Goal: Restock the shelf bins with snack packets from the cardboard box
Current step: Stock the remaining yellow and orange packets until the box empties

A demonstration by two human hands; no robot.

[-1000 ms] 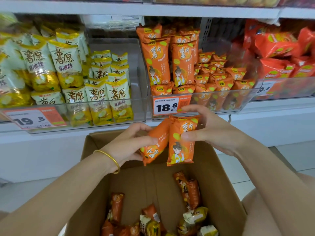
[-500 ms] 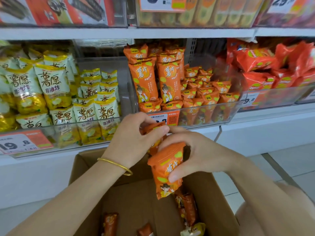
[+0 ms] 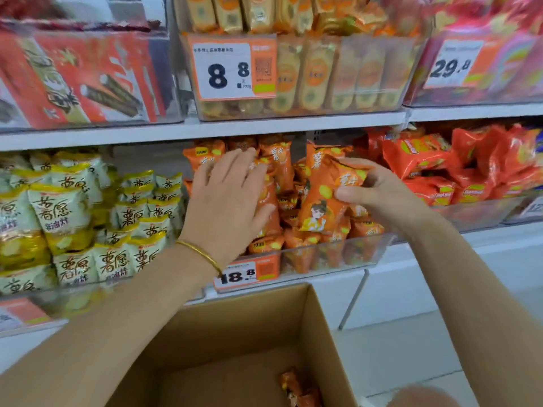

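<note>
Orange foil snack packet (image 3: 320, 198) is hanging over clear plastic bin (image 3: 352, 251), right hand (image 3: 379, 195) fingers gripping its upper side; left hand (image 3: 232, 201), fingers straight, is pressing stocked pkts (image 3: 296, 242). Prob. light, crushable: grip seams.

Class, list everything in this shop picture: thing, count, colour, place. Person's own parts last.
Held packet: one, orange, at middle bin.
Binned packets: many, orange, middle bin.
Yellow packets: many, yellow-white, left bin.
Red packets: many, red-orange, right bin.
Upper packs: many, yellow-orange, top centre.
18.8 price tag: one, orange-white, middle bin front.
Cardboard box: one, brown, below middle bin.
Boxed packets: few, orange, box bottom.
Bangle: one, gold, left wrist.
Left hand: flat on binned packets.
Right hand: grips held packet.
</note>
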